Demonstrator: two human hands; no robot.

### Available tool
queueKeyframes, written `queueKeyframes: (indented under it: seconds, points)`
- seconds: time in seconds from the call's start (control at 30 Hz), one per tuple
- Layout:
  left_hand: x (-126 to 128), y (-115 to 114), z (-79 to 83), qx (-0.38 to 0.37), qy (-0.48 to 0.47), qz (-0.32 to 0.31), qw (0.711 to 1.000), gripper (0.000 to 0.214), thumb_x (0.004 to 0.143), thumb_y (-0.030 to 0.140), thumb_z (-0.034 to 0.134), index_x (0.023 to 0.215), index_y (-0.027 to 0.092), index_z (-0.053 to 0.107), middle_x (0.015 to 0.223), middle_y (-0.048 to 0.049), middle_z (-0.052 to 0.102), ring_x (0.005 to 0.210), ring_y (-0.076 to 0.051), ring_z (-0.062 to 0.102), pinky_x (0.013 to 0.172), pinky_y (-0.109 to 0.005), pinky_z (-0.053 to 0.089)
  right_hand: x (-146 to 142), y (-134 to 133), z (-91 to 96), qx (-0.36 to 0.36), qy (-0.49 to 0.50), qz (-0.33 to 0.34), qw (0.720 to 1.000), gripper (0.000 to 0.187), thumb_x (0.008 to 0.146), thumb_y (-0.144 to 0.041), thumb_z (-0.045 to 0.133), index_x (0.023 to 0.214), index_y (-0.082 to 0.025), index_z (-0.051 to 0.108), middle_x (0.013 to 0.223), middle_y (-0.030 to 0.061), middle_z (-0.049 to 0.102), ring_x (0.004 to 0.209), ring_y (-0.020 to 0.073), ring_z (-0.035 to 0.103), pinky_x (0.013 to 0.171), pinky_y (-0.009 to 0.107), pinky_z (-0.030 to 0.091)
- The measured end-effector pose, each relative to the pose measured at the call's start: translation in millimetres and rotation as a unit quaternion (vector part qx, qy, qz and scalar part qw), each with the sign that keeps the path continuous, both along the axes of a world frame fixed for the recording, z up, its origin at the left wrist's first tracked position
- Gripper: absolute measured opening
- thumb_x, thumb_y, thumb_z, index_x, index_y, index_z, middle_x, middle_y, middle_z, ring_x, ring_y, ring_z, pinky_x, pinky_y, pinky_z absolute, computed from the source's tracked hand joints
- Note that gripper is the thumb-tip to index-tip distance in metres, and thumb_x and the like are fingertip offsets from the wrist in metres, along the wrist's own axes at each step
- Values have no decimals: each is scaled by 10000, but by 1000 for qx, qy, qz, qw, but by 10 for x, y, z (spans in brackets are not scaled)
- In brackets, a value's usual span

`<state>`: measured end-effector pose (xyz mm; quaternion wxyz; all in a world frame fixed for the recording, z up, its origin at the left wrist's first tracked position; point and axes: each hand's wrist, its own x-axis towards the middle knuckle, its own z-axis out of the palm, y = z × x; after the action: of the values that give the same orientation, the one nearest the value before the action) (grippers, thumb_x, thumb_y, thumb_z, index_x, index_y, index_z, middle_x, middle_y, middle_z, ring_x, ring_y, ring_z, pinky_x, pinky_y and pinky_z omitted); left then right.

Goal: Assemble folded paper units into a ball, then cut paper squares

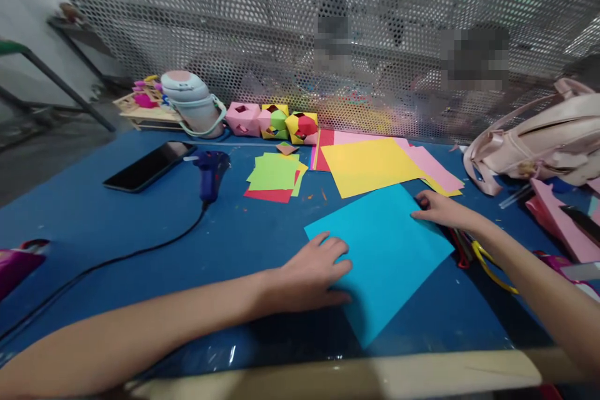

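A sheet of bright blue paper (384, 256) lies turned cornerwise on the blue table, close to its front edge. My left hand (321, 272) rests at the sheet's left side, fingers spread over the paper. On the opposite side, my right hand (435, 209) is at the sheet's upper right edge, thumb and fingers apart, with a dark spot by its fingertips that I cannot make out. Yellow paper (375, 165) and pink paper (435, 169) lie just beyond the blue sheet. Partly under my right forearm are yellow-handled scissors (490, 269).
Small green squares (274, 172) lie on red ones at mid-table. A glue gun (210, 175) with its cord, a phone (150, 165) and a lidded tumbler (194, 106) are at left. Folded paper shapes (274, 122) line the mesh panel (281, 31). A pale bag (544, 137) sits right.
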<state>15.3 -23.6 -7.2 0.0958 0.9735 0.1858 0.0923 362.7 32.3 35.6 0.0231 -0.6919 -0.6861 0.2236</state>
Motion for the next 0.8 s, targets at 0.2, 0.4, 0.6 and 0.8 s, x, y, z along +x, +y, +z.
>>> queueKeyframes:
  seconds: [0.2, 0.4, 0.6, 0.8]
  points:
    - [-68, 57, 67, 6, 7, 12, 1000, 399, 784, 498, 681, 990, 161, 626, 1099, -140, 587, 1023, -293, 536, 910, -445, 434, -166, -116, 117, -57, 111, -65, 990, 377, 776, -427, 626, 1018, -138, 653, 901, 128, 735, 795, 258, 692, 645, 323, 543]
    - [-115, 199, -7, -37, -38, 73, 996, 339, 860, 387, 604, 1085, 133, 603, 1311, -204, 500, 1251, -348, 452, 1015, -493, 409, -176, -540, 239, -127, 316, -181, 923, 377, 680, -353, 669, 1017, -186, 659, 962, 112, 751, 843, 287, 716, 766, 400, 584]
    - [-131, 429, 15, -160, -151, 195, 956, 495, 848, 260, 564, 1318, 172, 436, 1390, -156, 481, 1304, -286, 440, 1076, -470, 377, -127, -975, 255, -41, 446, -290, 846, 476, 483, -329, 828, 917, -228, 660, 1005, 117, 746, 886, 341, 706, 763, 435, 594]
    - [-183, 645, 131, -271, -178, 278, 904, 472, 777, 213, 524, 1246, 164, 514, 1106, -76, 645, 903, -214, 621, 824, -341, 492, -296, -938, 85, 34, 512, -287, 809, 609, 426, -406, 895, 951, -196, 668, 1017, 131, 744, 926, 371, 693, 738, 452, 584]
